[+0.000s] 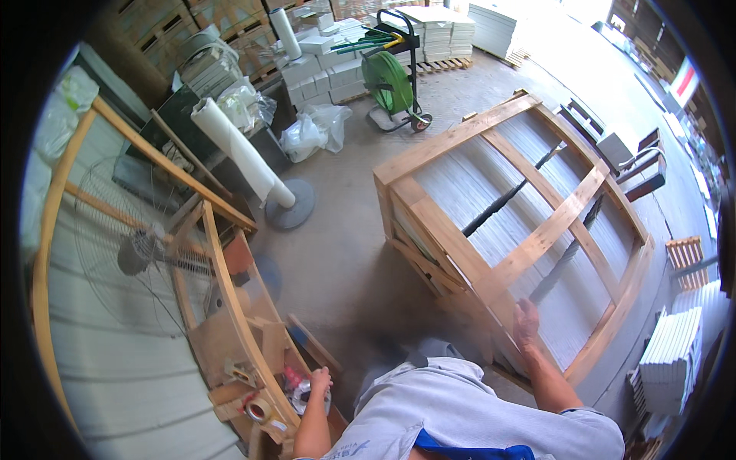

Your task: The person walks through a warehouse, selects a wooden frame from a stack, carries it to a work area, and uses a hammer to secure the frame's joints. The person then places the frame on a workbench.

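My right hand (pixel 526 326) rests on the edge plank of a large wooden crate (pixel 491 280), its fingers lying on the wood with nothing visible in them. Between the slats, white wrapped sheets (pixel 491 184) show, with dark gaps running through them. Low on the left, my left hand (pixel 320 380) has its fingers curled over a clear and red item (pixel 294 377) on a wooden shelf (pixel 264 360). What those fingers hold, if anything, I cannot make out. Close by on the shelf sits a roll of tape (pixel 257 410).
A wire fan (pixel 142 249) stands behind a wooden frame at left. Farther off are a white film roll (pixel 238 149) on a round base, plastic bags (pixel 314 132) and a green strapping reel cart (pixel 389 83). White stacks (pixel 671 353) stand at right.
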`<state>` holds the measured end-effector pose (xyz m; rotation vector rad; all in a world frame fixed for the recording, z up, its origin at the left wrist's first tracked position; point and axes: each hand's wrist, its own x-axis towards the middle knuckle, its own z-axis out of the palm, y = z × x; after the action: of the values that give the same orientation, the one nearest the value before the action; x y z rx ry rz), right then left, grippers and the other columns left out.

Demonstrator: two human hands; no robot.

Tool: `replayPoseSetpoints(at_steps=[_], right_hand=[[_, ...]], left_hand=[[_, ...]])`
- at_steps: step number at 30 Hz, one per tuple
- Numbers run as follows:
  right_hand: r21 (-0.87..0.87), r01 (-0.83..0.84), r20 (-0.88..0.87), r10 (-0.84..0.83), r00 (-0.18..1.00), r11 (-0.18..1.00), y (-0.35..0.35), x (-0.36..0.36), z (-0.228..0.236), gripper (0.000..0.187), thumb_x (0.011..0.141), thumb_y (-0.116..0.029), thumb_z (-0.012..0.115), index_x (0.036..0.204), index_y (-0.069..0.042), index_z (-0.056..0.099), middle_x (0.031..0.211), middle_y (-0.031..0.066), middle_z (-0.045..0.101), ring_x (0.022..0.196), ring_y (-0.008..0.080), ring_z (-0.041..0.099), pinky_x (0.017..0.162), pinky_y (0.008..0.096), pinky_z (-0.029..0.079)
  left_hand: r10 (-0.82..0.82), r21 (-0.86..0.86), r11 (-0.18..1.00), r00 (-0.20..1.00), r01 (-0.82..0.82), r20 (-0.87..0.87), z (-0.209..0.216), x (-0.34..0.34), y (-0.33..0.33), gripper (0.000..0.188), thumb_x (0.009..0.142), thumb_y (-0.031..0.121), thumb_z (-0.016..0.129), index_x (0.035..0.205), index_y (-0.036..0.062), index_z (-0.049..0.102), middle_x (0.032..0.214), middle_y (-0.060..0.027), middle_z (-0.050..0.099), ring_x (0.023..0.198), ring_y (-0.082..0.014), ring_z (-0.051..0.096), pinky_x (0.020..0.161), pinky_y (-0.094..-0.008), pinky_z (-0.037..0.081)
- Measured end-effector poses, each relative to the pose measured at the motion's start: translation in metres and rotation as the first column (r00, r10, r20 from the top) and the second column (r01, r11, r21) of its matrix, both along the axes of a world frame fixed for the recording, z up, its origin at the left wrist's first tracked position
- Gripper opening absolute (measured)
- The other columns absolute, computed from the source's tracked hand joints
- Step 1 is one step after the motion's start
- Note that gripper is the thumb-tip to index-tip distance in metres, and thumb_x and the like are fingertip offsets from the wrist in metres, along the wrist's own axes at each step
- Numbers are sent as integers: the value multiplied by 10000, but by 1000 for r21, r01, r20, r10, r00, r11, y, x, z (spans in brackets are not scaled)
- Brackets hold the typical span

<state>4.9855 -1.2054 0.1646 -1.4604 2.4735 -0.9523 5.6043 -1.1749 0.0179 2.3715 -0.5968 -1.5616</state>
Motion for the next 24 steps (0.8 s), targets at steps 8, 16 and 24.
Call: replayPoseSetpoints(at_steps=[8,16,24], right_hand=[[16,-22,169,19,985,1000,-146,98,11,230,841,-135,620,1052,-44,605,945,118,667,888,261,633,815,372,494],[-52,-20,367,37,929,998,-359,135,1,284,881,-191,596,1088,3,599,1000,186,650,891,298,641,803,393,497],[-57,115,118,-107,987,992,-527,147,-34,419,829,-165,649,1169,30,503,1127,217,536,1066,350,534,922,417,445]], left_hand=[[-96,-110,989,995,98,21,0,29,-204,358,949,357,488,995,27,620,810,-67,632,583,-162,622,456,-274,478],[-24,-43,999,999,22,-27,7,35,-322,325,951,324,484,999,26,604,819,-76,630,617,-180,628,498,-309,503],[-8,1,1000,998,8,-58,-7,84,-436,332,911,308,483,972,1,593,817,-93,629,558,-177,608,398,-282,450]])
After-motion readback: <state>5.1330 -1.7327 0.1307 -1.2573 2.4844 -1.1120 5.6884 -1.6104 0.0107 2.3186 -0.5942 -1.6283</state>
